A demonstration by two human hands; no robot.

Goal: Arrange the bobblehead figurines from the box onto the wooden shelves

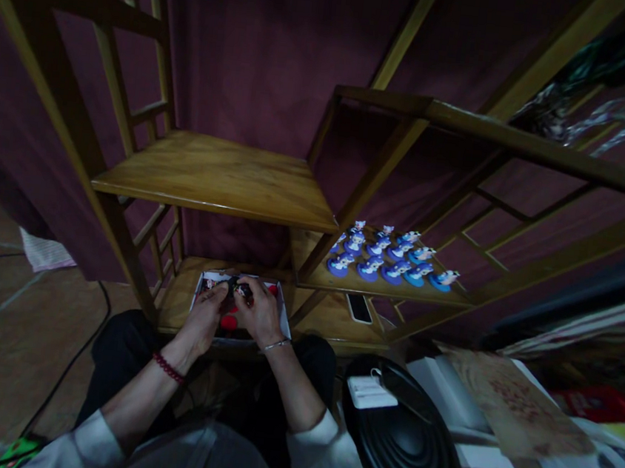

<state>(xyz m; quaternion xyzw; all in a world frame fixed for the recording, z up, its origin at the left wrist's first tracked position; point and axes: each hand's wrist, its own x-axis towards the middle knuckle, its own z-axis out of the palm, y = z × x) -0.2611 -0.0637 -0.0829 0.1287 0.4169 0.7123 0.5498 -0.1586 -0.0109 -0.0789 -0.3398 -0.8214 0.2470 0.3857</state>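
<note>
Dark piece (242,291) is pinched between left hand (206,314) and right hand (260,313) over box (284,317); if either grip is slackened, it could be dropped onto red parts (229,322).

No lettering, brand or number can be read. Reddish marks, too blurred to tell as writing or pattern, run across the middle of the flat brown cardboard-like sheet (521,420); pale and red marks inside the shallow white rectangular box (285,314), by its far left corner, are too small to make out.
</note>
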